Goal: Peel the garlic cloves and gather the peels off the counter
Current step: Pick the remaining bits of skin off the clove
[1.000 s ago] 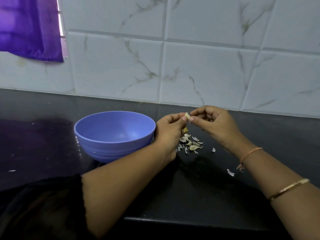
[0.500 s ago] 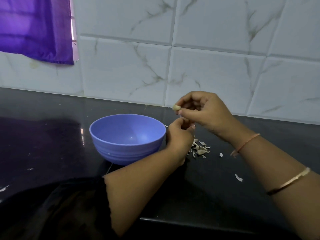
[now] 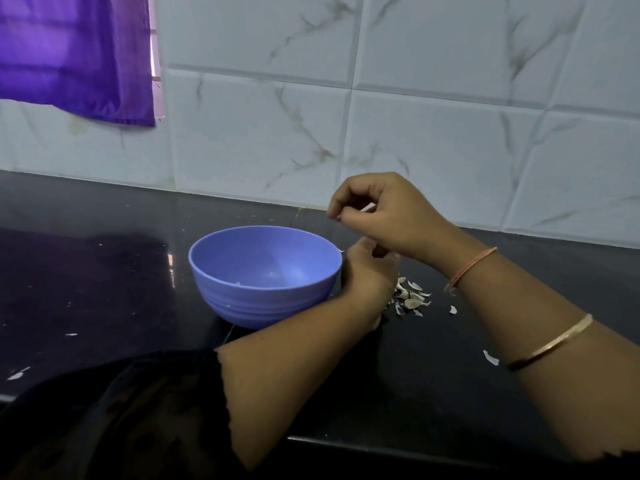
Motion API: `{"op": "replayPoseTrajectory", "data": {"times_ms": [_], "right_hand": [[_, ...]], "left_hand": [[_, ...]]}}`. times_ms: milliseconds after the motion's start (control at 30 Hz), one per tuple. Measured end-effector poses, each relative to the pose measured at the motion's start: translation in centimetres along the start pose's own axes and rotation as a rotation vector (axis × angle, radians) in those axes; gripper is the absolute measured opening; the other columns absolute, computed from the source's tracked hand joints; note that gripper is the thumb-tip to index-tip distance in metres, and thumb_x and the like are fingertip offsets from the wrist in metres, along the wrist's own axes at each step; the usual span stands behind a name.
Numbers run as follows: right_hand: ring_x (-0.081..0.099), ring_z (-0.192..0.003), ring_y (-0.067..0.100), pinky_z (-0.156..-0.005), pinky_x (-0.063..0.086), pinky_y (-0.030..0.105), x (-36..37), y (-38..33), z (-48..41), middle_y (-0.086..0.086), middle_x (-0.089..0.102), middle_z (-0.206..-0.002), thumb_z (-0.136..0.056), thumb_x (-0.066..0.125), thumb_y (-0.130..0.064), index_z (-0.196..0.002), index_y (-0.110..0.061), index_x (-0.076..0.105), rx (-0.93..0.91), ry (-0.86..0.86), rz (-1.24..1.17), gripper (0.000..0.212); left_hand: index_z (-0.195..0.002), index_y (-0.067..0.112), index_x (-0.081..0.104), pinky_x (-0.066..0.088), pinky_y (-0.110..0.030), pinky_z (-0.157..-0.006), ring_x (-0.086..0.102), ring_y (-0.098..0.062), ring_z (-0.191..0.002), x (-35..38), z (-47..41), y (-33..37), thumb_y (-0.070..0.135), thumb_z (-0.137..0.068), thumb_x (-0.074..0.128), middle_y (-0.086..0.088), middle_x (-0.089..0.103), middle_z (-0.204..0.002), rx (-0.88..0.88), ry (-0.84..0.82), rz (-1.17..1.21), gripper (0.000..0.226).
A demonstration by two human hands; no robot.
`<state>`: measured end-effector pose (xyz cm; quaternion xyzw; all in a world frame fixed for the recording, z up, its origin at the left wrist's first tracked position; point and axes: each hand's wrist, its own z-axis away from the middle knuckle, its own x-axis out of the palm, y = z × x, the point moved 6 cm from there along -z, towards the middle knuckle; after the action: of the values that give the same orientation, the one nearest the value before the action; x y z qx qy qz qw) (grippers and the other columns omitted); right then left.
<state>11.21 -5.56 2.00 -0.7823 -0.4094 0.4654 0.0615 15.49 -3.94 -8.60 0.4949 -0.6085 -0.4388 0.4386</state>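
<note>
- A black glossy counter runs along a wall of white, grey-veined tiles; a purple curtain hangs at the far upper left.
- The right hand is held above the counter with its fingers curled and their tips pinched together. A pale sliver shows in the pinch; whether it is clove or skin cannot be told.
- Just below that pinch, the left hand is seen from its back with the fingers curled inward. What it holds, if anything, is hidden.
- Below the pinch and to its right, beside the left wrist, lies a small heap of garlic peels: dry, curled, off-white flakes.
- Two stray flakes lie further right of the heap, well apart.
- Left of the pinch and lower stands a blue bowl, touching the left hand.
- The right forearm wears a thread band and a gold bangle.
</note>
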Motion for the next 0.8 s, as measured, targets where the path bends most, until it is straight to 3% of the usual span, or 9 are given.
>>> {"op": "replayPoseTrajectory", "data": {"times_ms": [100, 200, 367, 500, 600, 700, 800], "right_hand": [[0.047, -0.058, 0.006, -0.055, 0.039, 0.015, -1.8, 1.9, 0.7, -0.001, 0.057, -0.065, -0.077, 0.049, 0.003, -0.064, -0.017, 0.057, 0.038, 0.082, -0.017, 0.025], [0.039, -0.052, 0.005, -0.052, 0.035, 0.019, -3.4, 4.3, 1.9, -0.006, 0.046, -0.053, -0.073, 0.045, -0.005, -0.056, -0.015, 0.049, 0.119, 0.128, -0.04, 0.02], [0.03, -0.041, 0.005, -0.048, 0.026, 0.024, -4.3, 8.8, 4.4, -0.01, 0.039, -0.037, -0.079, 0.04, 0.002, -0.05, -0.014, 0.047, 0.309, 0.097, 0.017, 0.034], [0.042, -0.044, 0.01, -0.055, 0.036, 0.024, -3.6, 10.9, 6.1, -0.006, 0.047, -0.041, -0.081, 0.046, -0.009, -0.052, -0.014, 0.056, 0.413, -0.011, 0.092, 0.032], [0.054, -0.054, 0.01, -0.062, 0.045, 0.026, -3.4, 11.4, 6.4, 0.001, 0.062, -0.057, -0.083, 0.06, -0.016, -0.063, -0.01, 0.063, 0.41, -0.06, 0.119, 0.021], [0.058, -0.06, 0.012, -0.068, 0.047, 0.028, -3.1, 11.3, 6.5, 0.005, 0.066, -0.067, -0.077, 0.071, -0.012, -0.074, -0.012, 0.066, 0.375, -0.079, 0.125, 0.006], [0.062, -0.062, 0.013, -0.065, 0.049, 0.025, -3.4, 11.1, 6.3, 0.008, 0.069, -0.069, -0.077, 0.072, -0.015, -0.075, -0.011, 0.067, 0.347, -0.004, 0.16, 0.007]], "left_hand": [[-0.093, 0.011, 0.063, 0.046, -0.029, -0.068, 0.058, -0.021, -0.075, 0.3, 0.2, 0.3, -0.001, -0.089, 0.046, -0.01, 0.064, -0.088, 0.009, -0.006, 0.059, 0.021], [-0.079, 0.023, 0.06, 0.045, -0.031, -0.071, 0.052, -0.011, -0.069, 0.4, 0.0, 0.2, -0.002, -0.092, 0.038, 0.001, 0.061, -0.091, -0.026, 0.019, 0.084, 0.035], [-0.09, 0.018, 0.062, 0.043, -0.028, -0.064, 0.047, -0.009, -0.061, 0.0, -0.1, 0.1, -0.004, -0.089, 0.035, 0.008, 0.058, -0.077, -0.034, 0.071, 0.072, 0.035], [-0.094, 0.019, 0.061, 0.039, -0.025, -0.059, 0.044, -0.008, -0.061, -0.3, 0.0, 0.2, -0.001, -0.09, 0.036, 0.01, 0.055, -0.073, -0.051, 0.105, 0.039, 0.033], [-0.097, 0.019, 0.06, 0.038, -0.024, -0.057, 0.043, -0.003, -0.06, -0.4, 0.1, 0.2, 0.003, -0.092, 0.038, 0.009, 0.052, -0.071, -0.056, 0.114, 0.026, 0.028], [-0.097, 0.02, 0.059, 0.043, -0.025, -0.07, 0.046, -0.004, -0.067, -0.5, 0.2, 0.2, 0.006, -0.093, 0.041, 0.01, 0.054, -0.079, -0.051, 0.125, 0.009, 0.023], [-0.096, 0.02, 0.059, 0.045, -0.028, -0.079, 0.049, -0.006, -0.075, -0.6, 0.2, 0.2, 0.007, -0.093, 0.043, 0.009, 0.055, -0.086, -0.046, 0.134, 0.0, 0.021]]}}
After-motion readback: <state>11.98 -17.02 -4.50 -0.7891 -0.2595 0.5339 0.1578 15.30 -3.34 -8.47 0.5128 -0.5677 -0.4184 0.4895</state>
